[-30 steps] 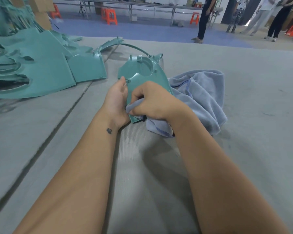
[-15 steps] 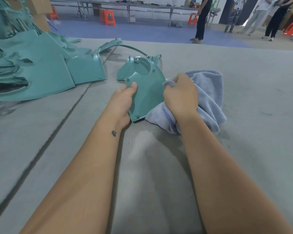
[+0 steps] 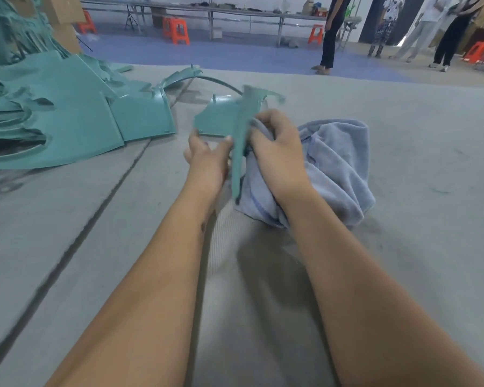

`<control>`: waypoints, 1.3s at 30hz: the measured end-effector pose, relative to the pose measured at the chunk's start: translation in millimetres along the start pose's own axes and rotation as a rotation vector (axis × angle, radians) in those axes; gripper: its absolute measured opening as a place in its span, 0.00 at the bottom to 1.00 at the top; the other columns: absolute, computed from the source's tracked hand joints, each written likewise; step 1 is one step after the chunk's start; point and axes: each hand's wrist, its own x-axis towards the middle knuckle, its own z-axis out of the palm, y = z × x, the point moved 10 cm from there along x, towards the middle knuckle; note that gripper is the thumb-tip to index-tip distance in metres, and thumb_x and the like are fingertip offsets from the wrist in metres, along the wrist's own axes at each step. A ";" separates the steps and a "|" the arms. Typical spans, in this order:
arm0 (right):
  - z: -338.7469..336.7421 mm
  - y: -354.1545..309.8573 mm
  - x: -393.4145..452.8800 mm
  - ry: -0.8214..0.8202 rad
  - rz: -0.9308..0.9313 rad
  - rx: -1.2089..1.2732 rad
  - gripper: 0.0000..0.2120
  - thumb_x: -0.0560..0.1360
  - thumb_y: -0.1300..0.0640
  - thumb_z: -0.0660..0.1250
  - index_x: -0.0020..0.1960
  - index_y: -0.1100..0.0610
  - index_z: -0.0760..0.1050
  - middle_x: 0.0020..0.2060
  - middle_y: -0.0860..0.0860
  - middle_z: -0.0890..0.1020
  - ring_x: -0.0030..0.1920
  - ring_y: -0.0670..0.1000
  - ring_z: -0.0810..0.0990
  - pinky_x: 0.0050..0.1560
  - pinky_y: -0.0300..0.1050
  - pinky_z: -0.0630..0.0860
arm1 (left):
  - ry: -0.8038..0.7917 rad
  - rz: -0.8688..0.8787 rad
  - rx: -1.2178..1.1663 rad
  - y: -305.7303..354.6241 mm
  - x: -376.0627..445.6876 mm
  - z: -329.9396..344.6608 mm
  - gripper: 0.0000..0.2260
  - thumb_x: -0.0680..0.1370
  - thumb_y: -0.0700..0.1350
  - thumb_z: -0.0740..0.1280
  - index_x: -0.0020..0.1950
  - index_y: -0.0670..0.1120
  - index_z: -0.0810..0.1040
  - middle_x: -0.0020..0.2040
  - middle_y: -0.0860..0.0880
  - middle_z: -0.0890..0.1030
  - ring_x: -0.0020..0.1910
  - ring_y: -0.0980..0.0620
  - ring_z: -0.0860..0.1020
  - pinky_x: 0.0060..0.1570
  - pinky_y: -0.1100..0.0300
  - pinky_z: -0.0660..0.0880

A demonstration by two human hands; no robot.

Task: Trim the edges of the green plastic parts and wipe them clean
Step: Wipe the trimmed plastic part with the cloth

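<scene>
A green plastic part stands on edge between my hands, blurred by motion, its thin side toward me. My left hand pinches its lower left edge with thumb and fingers. My right hand grips a fold of the grey-blue cloth and presses it against the part's right face. The rest of the cloth lies bunched on the grey felt table to the right. A second green part lies flat just behind the held one.
A pile of larger green plastic parts fills the left of the table, with a curved green strip behind. A dark seam runs diagonally across the felt. Beyond the table stand several people, orange stools and a long bench.
The green part has been turned up from lying flat to standing on edge. My right hand with the cloth moved back in against the part's side.
</scene>
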 end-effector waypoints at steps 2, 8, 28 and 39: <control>8.8 -5.8 -1.9 -0.042 -0.065 -0.068 0.07 0.75 0.64 0.68 0.41 0.54 0.74 0.35 0.43 0.78 0.39 0.40 0.76 0.44 0.32 0.72 | -0.076 0.023 0.014 2.0 -4.8 7.5 0.33 0.69 0.60 0.62 0.71 0.48 0.68 0.67 0.40 0.70 0.63 0.42 0.74 0.62 0.45 0.73; 18.9 4.7 -2.7 -0.116 -0.063 -0.230 0.05 0.74 0.61 0.69 0.40 0.55 0.76 0.33 0.43 0.79 0.38 0.41 0.77 0.40 0.34 0.72 | -0.369 -0.180 -0.620 -3.7 -4.7 23.1 0.31 0.80 0.64 0.49 0.62 0.42 0.77 0.62 0.38 0.79 0.62 0.40 0.77 0.62 0.48 0.74; 39.0 12.9 -12.1 -0.390 -0.007 -0.576 0.06 0.66 0.63 0.70 0.36 0.66 0.76 0.28 0.54 0.73 0.33 0.49 0.71 0.30 0.41 0.66 | -0.113 -0.076 -0.520 1.5 0.8 0.6 0.19 0.84 0.49 0.54 0.71 0.40 0.70 0.62 0.39 0.79 0.57 0.40 0.80 0.53 0.48 0.79; -12.0 22.0 8.1 0.108 -0.028 -0.620 0.07 0.75 0.61 0.63 0.38 0.55 0.70 0.42 0.51 0.78 0.42 0.53 0.75 0.42 0.48 0.69 | -0.238 -0.082 -0.484 3.8 -5.1 12.6 0.17 0.84 0.48 0.57 0.68 0.42 0.72 0.55 0.41 0.83 0.50 0.42 0.83 0.46 0.48 0.81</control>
